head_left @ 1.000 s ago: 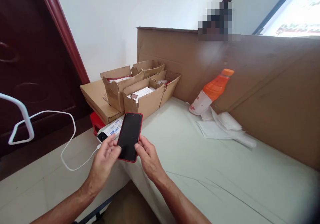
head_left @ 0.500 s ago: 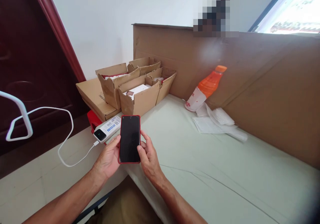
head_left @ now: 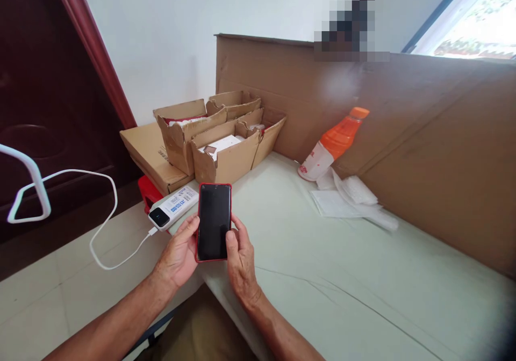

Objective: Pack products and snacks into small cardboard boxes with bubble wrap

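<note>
A smartphone (head_left: 214, 222) with a dark screen and a red case is held upright between both hands, over the near left edge of the table. My left hand (head_left: 180, 252) is closed on its left side, thumb along the edge. On the right side my right hand (head_left: 241, 259) grips it, thumb at the lower edge and fingers partly hidden behind. Just left of the phone lies a white power bank (head_left: 173, 208) with a small dark display. A white cable (head_left: 115, 194) is plugged into its near end and loops off to the left.
Open cardboard bins (head_left: 226, 154) with small items stand at the back left beside a flat carton (head_left: 151, 157). An orange drink bottle (head_left: 336, 143) stands near white plastic wrapping (head_left: 350, 197). A cardboard panel (head_left: 435, 151) borders the pale table (head_left: 322, 275). Below the carton shows something red (head_left: 148, 192).
Both hands and the phone have shifted slightly to the right. My right hand's fingers have drawn in closer to the phone's edge.
</note>
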### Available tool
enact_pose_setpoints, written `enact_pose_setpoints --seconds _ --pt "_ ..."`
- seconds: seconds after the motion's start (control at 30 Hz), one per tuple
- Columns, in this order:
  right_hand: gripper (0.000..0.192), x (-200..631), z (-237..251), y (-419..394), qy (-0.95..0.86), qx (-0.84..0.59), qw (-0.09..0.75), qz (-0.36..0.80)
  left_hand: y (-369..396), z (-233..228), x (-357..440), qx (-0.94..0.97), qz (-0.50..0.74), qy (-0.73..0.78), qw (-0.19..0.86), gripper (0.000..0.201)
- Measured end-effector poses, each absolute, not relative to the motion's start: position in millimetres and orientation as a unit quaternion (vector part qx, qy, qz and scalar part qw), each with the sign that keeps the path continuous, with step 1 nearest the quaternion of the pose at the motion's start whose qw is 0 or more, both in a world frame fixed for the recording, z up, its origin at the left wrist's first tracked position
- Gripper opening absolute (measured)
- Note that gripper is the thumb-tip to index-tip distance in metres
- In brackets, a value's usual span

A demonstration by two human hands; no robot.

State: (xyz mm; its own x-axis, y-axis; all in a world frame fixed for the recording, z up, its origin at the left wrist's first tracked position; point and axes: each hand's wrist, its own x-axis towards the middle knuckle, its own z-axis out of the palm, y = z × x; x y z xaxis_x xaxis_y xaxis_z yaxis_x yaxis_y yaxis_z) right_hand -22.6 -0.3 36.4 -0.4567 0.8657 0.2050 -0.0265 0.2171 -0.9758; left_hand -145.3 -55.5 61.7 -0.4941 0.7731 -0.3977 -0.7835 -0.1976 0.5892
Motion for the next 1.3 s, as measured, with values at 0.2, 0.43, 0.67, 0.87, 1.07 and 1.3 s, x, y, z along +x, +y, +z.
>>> enact_pose_setpoints --seconds 0.2,0.43,0.67,0.87,1.07,1.3 --pt "0.055 -24.6 42.2 0.4 -0.669 -0.266 0.412 0.559 -55.9 67.4 -148.9 -0.017 0.781 0.389 0.488 0.022" --pt "0.062 -21.3 39.7 3.7 -0.672 -0.281 0.363 0.581 -64.3 66.4 -155.4 -0.004 0.784 0.394 0.480 0.026" --pt "0.066 -24.3 29.8 8.0 -0.637 -0.287 0.354 0.621 -74.2 68.0 -161.6 -0.024 0.791 0.418 0.446 0.016" --pt "0.070 -21.5 14.5 15.1 -0.618 -0.314 0.344 0.633 -78.0 60.9 -169.2 -0.023 0.790 0.421 0.444 0.014" --pt "0.072 -19.0 5.3 19.3 -0.603 -0.336 0.339 0.639 -83.5 66.6 -219.3 -0.034 0.780 0.479 0.402 0.012" --pt "0.074 -18.1 4.4 21.7 -0.599 -0.346 0.333 0.641 -40.6 78.1 -329.5 -0.043 0.783 0.550 0.289 0.016"
